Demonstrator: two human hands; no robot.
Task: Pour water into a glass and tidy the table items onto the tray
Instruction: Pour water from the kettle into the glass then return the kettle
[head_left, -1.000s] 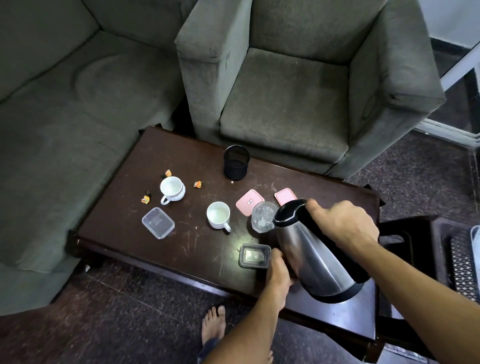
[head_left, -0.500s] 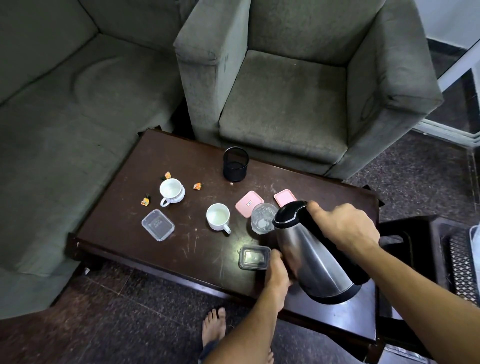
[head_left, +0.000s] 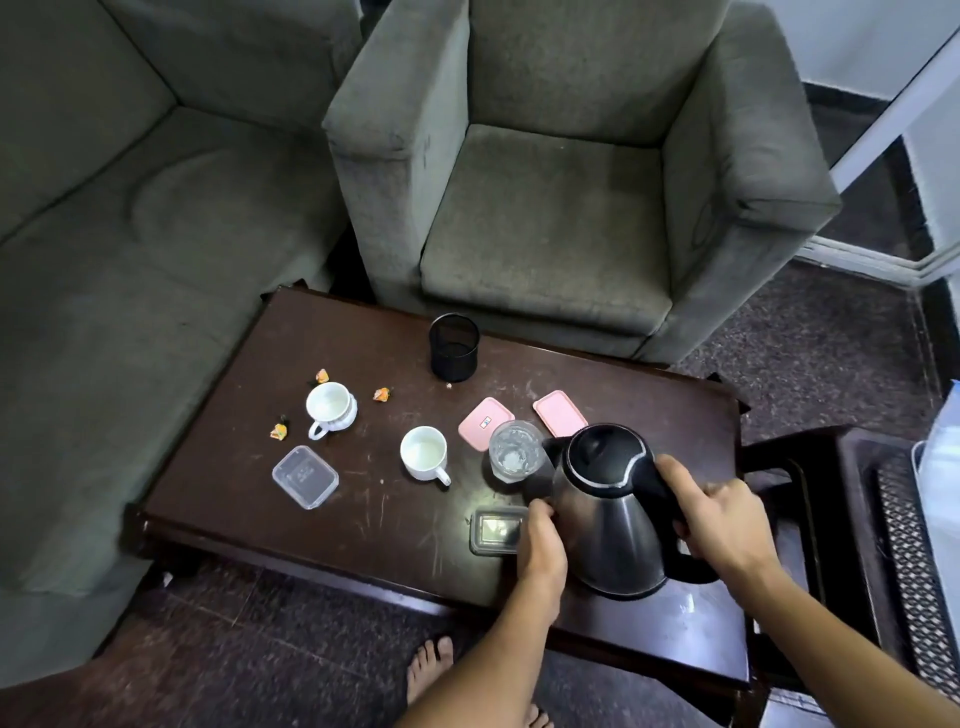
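A steel kettle (head_left: 610, 525) with a black lid stands nearly upright near the table's front right. My right hand (head_left: 719, 522) grips its black handle. My left hand (head_left: 540, 543) rests against the kettle's left side. A clear glass (head_left: 515, 451) stands just left of the spout and holds some water. Two white cups (head_left: 425, 453) (head_left: 330, 408) sit further left. Two pink lids (head_left: 484, 421) (head_left: 559, 413) lie behind the glass. Clear plastic boxes (head_left: 305, 476) (head_left: 496, 531) and three orange candies (head_left: 278, 431) lie on the dark wooden table (head_left: 311, 519).
A black mesh pen cup (head_left: 453, 347) stands at the table's back edge. A grey armchair (head_left: 561, 171) is behind the table and a grey sofa (head_left: 104, 249) to its left. A dark side stand (head_left: 852, 519) is at the right. My bare foot (head_left: 428, 670) is under the front edge.
The kettle has swung from tilted over the glass back to nearly upright and come down toward the table. Both hands stayed on it. The view has shifted slightly.
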